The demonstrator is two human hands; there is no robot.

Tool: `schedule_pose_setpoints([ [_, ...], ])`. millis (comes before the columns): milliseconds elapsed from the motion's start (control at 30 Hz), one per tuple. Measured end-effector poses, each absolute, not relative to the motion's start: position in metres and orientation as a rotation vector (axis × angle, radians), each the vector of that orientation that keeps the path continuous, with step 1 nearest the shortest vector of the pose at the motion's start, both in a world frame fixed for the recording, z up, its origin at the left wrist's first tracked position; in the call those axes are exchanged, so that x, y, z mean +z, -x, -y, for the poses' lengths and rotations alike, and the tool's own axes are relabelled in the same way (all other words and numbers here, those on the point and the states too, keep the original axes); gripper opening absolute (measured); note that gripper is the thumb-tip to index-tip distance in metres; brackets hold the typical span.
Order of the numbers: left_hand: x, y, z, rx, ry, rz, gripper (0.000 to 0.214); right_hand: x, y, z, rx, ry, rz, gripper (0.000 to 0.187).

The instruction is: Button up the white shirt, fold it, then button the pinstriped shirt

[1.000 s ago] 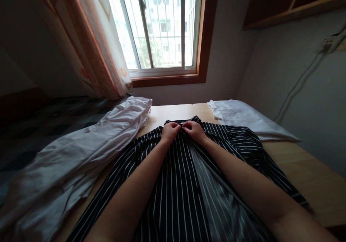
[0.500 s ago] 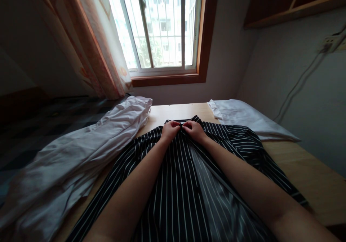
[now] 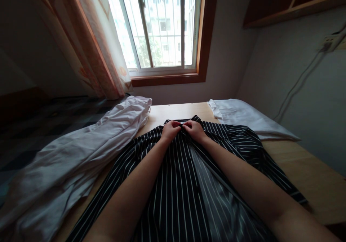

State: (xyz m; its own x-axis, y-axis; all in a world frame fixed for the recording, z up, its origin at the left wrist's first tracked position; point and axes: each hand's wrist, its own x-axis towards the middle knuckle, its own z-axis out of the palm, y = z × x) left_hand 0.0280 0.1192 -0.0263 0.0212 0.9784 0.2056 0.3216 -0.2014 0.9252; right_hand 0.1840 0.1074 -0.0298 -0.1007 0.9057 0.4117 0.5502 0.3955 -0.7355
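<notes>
A black shirt with white stripes lies spread on the wooden table, its collar toward the window. Just below the collar, my left hand pinches the shirt's front edge. Close beside it, almost touching, my right hand pinches the other front edge. The fingertips hide whatever small part lies between them. Below my hands the front hangs open on the right, showing the greyish inner side and a few dark buttons along the placket.
White crumpled clothing lies along the left, partly over a dark checked cover. A folded white garment rests at the table's back right. Behind stand a window and a curtain. A cable hangs down the right wall.
</notes>
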Motion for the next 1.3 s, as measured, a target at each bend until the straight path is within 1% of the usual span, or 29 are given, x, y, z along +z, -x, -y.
schedule_pose_setpoints([
  [367, -0.021, -0.030, -0.109, 1.065, -1.925, -1.544, 0.022, -0.030, -0.185, -0.108, 0.519, 1.292, 1.799, 0.015],
  [700, -0.014, -0.035, -0.097, 1.000, -2.333, -1.640, 0.019, -0.034, -0.189, -0.112, 0.588, 1.234, 1.796, 0.017],
  [867, -0.013, -0.036, -0.096, 1.002, -2.353, -1.647, 0.016, -0.035, -0.189, -0.112, 0.601, 1.201, 1.818, 0.017],
  [1067, -0.016, -0.030, -0.103, 1.024, -2.202, -1.540, 0.022, -0.033, -0.188, -0.111, 0.593, 1.218, 1.814, 0.018],
  [1300, -0.017, -0.029, -0.105, 1.044, -2.191, -1.502, 0.026, -0.033, -0.189, -0.110, 0.627, 1.190, 1.801, 0.018],
])
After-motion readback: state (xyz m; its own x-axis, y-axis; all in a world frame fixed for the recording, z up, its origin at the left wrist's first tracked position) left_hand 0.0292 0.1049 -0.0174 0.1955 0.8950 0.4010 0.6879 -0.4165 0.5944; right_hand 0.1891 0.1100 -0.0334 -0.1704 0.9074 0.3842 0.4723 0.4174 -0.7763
